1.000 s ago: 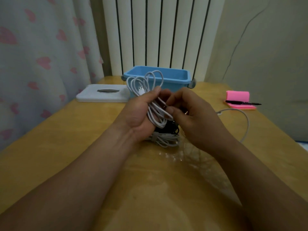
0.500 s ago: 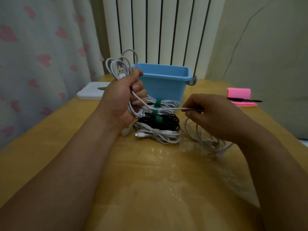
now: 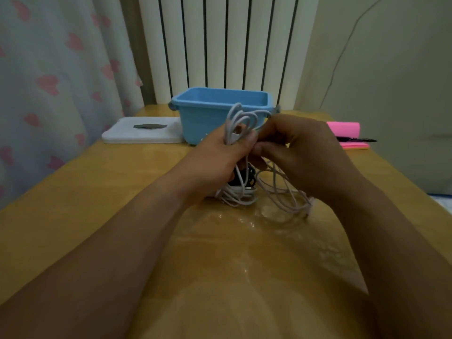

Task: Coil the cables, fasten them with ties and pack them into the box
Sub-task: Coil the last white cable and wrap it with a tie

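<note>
Head view: at frame centre the left hand [image 3: 217,162] clenches a white cable [image 3: 228,127], whose loops stand above the fist. The right hand [image 3: 303,152], touching the left, pinches what seems to be a strand of the same cable. The slack falls to the tabletop [image 3: 97,192] at the hands' lower right. Coiled bundles [image 3: 234,198] lie under the hands, and the blue box [image 3: 203,118] stands just behind.
</note>
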Demonstrator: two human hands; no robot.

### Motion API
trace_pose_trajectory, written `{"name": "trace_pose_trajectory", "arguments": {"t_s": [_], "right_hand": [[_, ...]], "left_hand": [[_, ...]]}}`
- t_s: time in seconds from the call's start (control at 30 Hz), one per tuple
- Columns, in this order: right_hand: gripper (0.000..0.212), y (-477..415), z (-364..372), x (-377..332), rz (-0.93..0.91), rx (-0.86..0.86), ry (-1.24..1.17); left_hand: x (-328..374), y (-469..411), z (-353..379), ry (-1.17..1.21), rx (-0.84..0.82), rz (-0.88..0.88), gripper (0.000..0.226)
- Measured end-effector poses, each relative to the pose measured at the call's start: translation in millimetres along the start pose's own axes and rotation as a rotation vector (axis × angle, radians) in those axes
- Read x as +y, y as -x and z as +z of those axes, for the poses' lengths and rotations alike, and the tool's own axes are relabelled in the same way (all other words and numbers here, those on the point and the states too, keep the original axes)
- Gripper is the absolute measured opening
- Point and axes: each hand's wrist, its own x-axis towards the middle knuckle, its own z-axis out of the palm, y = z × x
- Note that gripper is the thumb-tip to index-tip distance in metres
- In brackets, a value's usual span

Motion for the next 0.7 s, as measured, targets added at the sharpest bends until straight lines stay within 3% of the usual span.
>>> {"name": "trace_pose_trajectory", "arguments": {"t_s": [0.13,0.27,0.47,0.53,0.6,0.7], "right_hand": [[0.03,-1,0,0,-0.013,0.063,-0.021],[0.027,-2,-5,-1,-0.023,0.029,-0.014],[0.008,0,-8,8,0.069,-0.142,0.103],[0.009,-1,-15,15,0.162,-0.173,0.147],[0.013,-2,-22,20,0.19,-0.072,0.082],[0.011,-3,-17,14,0.149,-0.046,-0.008]], "left_hand": [[5,4,-4,-0.076,-0.041,0.009,0.043],[3,2,-10,-0.053,-0.082,0.011,0.041],[2,1,-19,0.203,-0.131,0.042,0.018],[0,-4,-32,0.381,-0.073,0.077,0.026],[-3,-10,-43,0.557,-0.011,0.065,0.035],[-8,-12,-38,0.528,0.048,0.013,0.039]]}}
